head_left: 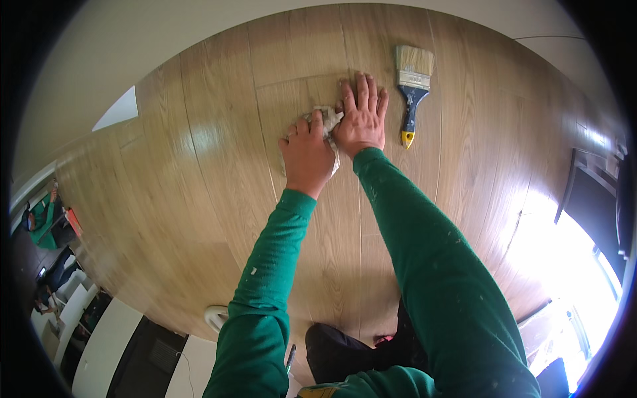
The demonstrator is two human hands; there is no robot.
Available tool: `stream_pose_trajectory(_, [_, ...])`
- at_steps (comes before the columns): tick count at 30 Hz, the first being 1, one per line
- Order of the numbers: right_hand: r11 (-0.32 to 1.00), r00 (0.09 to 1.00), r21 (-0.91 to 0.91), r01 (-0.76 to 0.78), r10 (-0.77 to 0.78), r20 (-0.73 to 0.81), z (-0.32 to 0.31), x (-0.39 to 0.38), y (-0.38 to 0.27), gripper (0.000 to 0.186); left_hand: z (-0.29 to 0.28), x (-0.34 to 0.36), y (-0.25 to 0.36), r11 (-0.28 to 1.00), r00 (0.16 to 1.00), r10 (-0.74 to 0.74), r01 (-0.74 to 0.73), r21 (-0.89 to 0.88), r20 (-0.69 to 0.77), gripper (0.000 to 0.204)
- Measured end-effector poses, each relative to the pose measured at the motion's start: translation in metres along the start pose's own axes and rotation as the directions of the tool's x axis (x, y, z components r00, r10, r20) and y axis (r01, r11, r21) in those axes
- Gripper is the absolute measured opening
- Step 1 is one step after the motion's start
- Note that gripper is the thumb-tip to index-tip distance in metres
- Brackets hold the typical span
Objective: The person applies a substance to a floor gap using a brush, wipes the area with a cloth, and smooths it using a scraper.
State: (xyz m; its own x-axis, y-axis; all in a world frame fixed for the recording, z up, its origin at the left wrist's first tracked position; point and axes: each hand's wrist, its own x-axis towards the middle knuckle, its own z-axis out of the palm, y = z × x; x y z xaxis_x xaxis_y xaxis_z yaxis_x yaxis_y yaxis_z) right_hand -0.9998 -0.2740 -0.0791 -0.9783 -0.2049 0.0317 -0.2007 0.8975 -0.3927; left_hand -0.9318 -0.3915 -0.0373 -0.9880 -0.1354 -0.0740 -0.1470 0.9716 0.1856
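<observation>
My left hand (308, 159) presses a crumpled whitish rag (325, 119) against the wood-look plank floor (225, 132), its fingers curled over the cloth. Part of the rag shows past the fingertips and another bit beside the palm. Just to the right, my right hand (363, 121) lies flat on the planks with fingers spread, its thumb side close to the rag. Whether that thumb touches the cloth I cannot tell. Beyond and right of it lies a wide paintbrush (413, 96) with pale bristles, a dark blue handle and a yellow tip, touched by neither hand.
A pale wall (219, 23) curves along the far edge of the floor. Near my left forearm is a white ring-shaped object (215, 318). Another person in green (43, 222) is at the far left. Strong light falls on the right, near a dark panel (594, 202).
</observation>
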Motion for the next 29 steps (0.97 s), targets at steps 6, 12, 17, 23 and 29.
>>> stream_pose_trajectory(6, [1.000,0.998,-0.014,-0.004,0.005,0.067,-0.009,-0.001,-0.010,0.070,-0.005,0.010,-0.003,0.998,0.998,-0.041,0.043,-0.037,0.050,0.060])
stream_pose_trajectory(12, [1.000,0.999,-0.027,0.003,-0.002,0.052,-0.007,-0.001,-0.008,0.067,-0.009,0.014,-0.004,0.997,0.997,-0.061,0.062,-0.042,0.046,0.060])
stream_pose_trajectory(17, [1.000,1.000,0.001,-0.003,0.003,0.015,-0.003,0.000,-0.005,0.068,-0.005,0.004,-0.001,0.999,0.999,-0.028,0.029,-0.033,0.021,0.060])
stream_pose_trajectory(23, [1.000,0.999,-0.004,0.001,-0.001,0.053,-0.007,-0.002,-0.009,0.069,-0.006,0.021,-0.007,0.999,0.998,-0.029,0.030,-0.017,0.062,0.058])
stream_pose_trajectory(29, [1.000,0.998,-0.016,-0.011,0.012,0.061,-0.005,0.000,-0.006,0.068,0.000,-0.026,-0.003,0.997,0.997,-0.077,0.077,-0.003,0.026,0.067])
